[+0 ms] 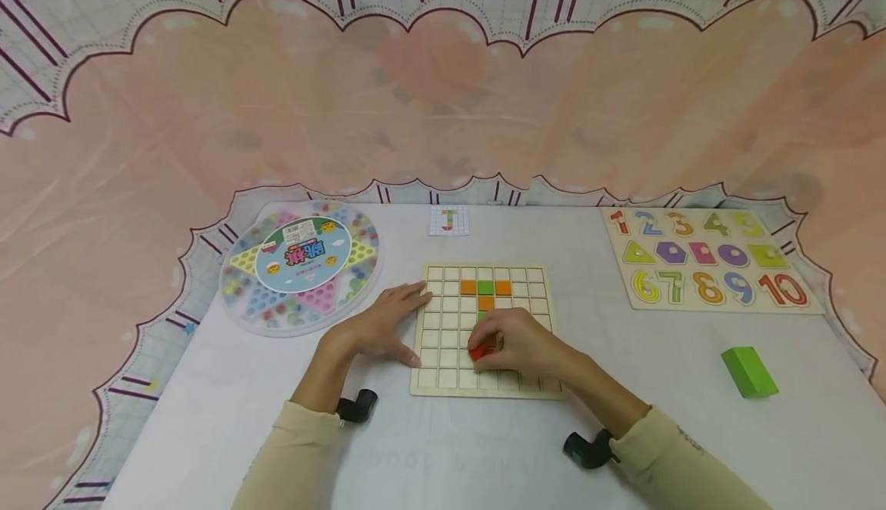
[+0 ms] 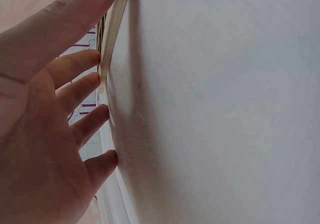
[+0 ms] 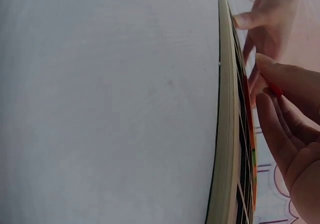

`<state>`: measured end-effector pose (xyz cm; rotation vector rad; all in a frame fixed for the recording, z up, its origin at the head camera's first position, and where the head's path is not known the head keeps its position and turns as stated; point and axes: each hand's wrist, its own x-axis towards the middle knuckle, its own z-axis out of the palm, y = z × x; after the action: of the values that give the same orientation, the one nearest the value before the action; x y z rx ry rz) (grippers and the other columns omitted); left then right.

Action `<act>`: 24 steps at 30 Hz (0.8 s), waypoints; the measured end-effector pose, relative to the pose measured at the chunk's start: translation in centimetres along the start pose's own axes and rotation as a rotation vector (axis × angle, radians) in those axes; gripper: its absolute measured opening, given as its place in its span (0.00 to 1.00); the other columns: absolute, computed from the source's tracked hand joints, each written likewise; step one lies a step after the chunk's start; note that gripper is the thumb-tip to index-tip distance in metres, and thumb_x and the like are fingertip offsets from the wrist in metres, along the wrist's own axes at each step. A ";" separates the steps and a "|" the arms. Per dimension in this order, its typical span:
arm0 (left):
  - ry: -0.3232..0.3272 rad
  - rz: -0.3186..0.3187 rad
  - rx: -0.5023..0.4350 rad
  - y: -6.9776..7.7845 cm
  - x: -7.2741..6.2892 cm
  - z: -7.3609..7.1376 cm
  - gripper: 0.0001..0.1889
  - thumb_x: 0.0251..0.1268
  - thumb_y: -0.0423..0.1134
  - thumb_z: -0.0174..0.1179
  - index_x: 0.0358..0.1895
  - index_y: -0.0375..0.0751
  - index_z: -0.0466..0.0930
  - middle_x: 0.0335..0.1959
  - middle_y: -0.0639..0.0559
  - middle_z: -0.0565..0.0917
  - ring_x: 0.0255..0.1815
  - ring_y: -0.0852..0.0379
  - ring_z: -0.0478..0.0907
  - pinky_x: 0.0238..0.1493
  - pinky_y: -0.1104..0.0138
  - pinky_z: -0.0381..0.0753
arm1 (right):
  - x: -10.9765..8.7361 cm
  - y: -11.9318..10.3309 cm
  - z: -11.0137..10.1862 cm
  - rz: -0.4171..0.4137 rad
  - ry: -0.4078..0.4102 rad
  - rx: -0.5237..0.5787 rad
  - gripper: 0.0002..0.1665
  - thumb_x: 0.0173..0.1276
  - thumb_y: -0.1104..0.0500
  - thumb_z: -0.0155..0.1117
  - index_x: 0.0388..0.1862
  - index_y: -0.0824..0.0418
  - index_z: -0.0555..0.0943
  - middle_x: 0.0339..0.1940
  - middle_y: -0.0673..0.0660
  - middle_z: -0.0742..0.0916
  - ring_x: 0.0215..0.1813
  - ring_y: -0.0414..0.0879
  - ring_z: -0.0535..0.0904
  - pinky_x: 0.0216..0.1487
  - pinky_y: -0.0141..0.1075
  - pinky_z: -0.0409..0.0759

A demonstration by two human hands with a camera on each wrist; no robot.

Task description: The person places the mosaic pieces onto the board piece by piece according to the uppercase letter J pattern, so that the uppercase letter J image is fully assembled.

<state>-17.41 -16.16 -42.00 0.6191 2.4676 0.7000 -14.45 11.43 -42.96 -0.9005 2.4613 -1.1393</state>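
A wooden grid board (image 1: 446, 379) lies at the middle of the table. On it, square orange (image 1: 468, 287) and green (image 1: 485, 287) tiles form a short row, with an orange tile (image 1: 486, 303) and part of a green one (image 1: 482, 315) below. My right hand (image 1: 522, 345) is over the board's lower part and pinches a red tile (image 3: 274, 87) between thumb and fingertips. More red (image 3: 249, 104) shows low on the board in the right wrist view. With fingers spread, my left hand (image 1: 381, 321) touches the board's left edge, thumb and fingertips along the rim (image 2: 112, 39).
A round clear game box (image 1: 301, 256) with coloured beads stands at the back left. Behind the board lies a small card (image 1: 448, 220) with a coloured pattern. To the right are a number puzzle board (image 1: 796, 302) and a green block (image 1: 750, 372).
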 end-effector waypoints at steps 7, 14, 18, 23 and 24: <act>0.005 0.005 0.002 0.0 -0.1 0.0 0.56 0.48 0.44 0.81 0.81 0.41 0.58 0.86 0.44 0.49 0.86 0.37 0.43 0.83 0.41 0.51 | 0.4 -0.6 0.7 0.020 -0.030 -0.091 0.10 0.56 0.57 0.81 0.38 0.53 0.91 0.41 0.45 0.89 0.45 0.37 0.80 0.48 0.27 0.82; 0.002 0.006 -0.005 0.1 -0.1 0.0 0.56 0.48 0.44 0.80 0.81 0.41 0.58 0.86 0.44 0.49 0.86 0.37 0.43 0.83 0.40 0.51 | 0.6 -0.8 1.0 0.032 -0.035 -0.150 0.10 0.56 0.55 0.82 0.36 0.52 0.91 0.40 0.44 0.87 0.45 0.37 0.79 0.48 0.28 0.81; 0.001 0.007 -0.006 0.1 -0.2 0.0 0.56 0.48 0.43 0.81 0.81 0.41 0.58 0.86 0.44 0.49 0.86 0.37 0.43 0.83 0.41 0.51 | 0.5 -0.9 1.1 0.033 -0.042 -0.188 0.09 0.58 0.54 0.81 0.38 0.51 0.91 0.40 0.43 0.89 0.42 0.37 0.79 0.45 0.27 0.81; 0.001 0.007 0.001 0.1 -0.2 0.0 0.55 0.48 0.43 0.80 0.81 0.41 0.57 0.86 0.44 0.49 0.86 0.37 0.43 0.84 0.41 0.51 | 0.6 -0.8 1.0 0.026 -0.043 -0.226 0.09 0.59 0.54 0.80 0.39 0.51 0.92 0.39 0.43 0.91 0.42 0.36 0.79 0.46 0.29 0.81; 0.003 0.007 0.002 0.1 -0.2 0.0 0.56 0.48 0.43 0.80 0.81 0.41 0.57 0.86 0.44 0.49 0.86 0.37 0.43 0.84 0.41 0.51 | 0.6 -0.8 1.0 0.024 -0.043 -0.232 0.10 0.59 0.53 0.80 0.39 0.50 0.92 0.39 0.43 0.91 0.42 0.36 0.79 0.47 0.29 0.81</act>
<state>-17.25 -16.22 -41.89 0.6283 2.4701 0.7016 -14.09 10.07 -43.01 -0.9435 2.5985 -0.8287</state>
